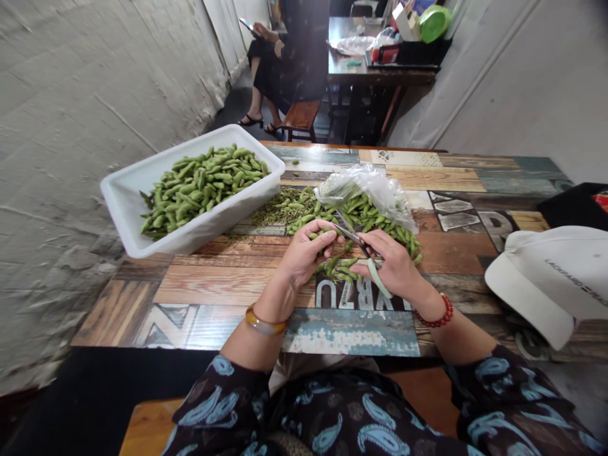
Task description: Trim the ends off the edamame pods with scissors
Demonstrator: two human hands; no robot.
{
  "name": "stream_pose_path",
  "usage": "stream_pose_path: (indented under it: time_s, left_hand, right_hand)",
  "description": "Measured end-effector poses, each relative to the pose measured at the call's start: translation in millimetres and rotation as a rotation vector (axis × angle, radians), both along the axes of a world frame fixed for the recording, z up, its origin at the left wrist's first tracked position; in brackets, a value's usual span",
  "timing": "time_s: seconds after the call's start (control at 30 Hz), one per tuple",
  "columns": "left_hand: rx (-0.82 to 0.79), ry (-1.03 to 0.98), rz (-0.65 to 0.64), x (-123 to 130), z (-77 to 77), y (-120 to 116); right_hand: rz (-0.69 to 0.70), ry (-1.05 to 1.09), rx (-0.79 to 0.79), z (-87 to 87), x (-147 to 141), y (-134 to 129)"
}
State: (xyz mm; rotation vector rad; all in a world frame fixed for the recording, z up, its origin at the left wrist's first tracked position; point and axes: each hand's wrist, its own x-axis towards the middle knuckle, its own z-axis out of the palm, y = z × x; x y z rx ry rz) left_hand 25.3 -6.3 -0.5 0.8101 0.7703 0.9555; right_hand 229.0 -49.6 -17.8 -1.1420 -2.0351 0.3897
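My left hand (pixel 311 249) is closed on a green edamame pod (pixel 314 235), pinched between thumb and fingers. My right hand (pixel 392 259) grips a pair of scissors (pixel 375 273) with pale green handles, and its blades point at the pod in my left hand. Beyond my hands, edamame pods (pixel 365 209) spill from under a clear plastic bag (pixel 368 188). A few loose pods (pixel 339 269) lie on the table below my fingers. To the left, a white plastic tub (pixel 204 229) holds a heap of pods (pixel 204 183).
Small green trimmings (pixel 273 212) lie beside the tub on the patterned table (pixel 213 278). A white cap (pixel 555 272) rests at the right edge. Past the table, a seated person (pixel 294 57) holds a phone near a second table (pixel 361 76) with a black tray.
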Motion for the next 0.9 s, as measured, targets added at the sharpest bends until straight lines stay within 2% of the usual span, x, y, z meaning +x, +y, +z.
stream_pose_path:
  time_s: [0.3,0.47,0.6,0.67,0.77,0.9]
  left_hand:
    - [-0.023,-0.004,-0.013,-1.2,-0.2,0.2]
    - [0.035,-0.101,0.034,-2.7,1.0,2.3]
    - [0.012,-0.142,0.030,-4.9,2.1,1.7]
    - [0.028,-0.092,0.027,-5.2,1.4,0.5]
    - [0.146,0.094,0.090,-5.3,2.5,-0.8]
    - [0.331,0.300,0.231,-14.6,20.5,0.6]
  right_hand:
    - [0.008,-0.049,0.028,-2.3,2.4,1.5]
    - [-0.092,-0.005,0.055,1.1,3.4,4.6]
    - [-0.102,0.007,0.048,-0.4,4.0,3.6]
    - [-0.096,0.000,0.044,-2.8,4.1,2.6]
    - [-0.082,-0.002,0.071,-6.0,4.6,2.4]
    - [-0.073,0.012,0.092,-5.6,5.2,2.8]
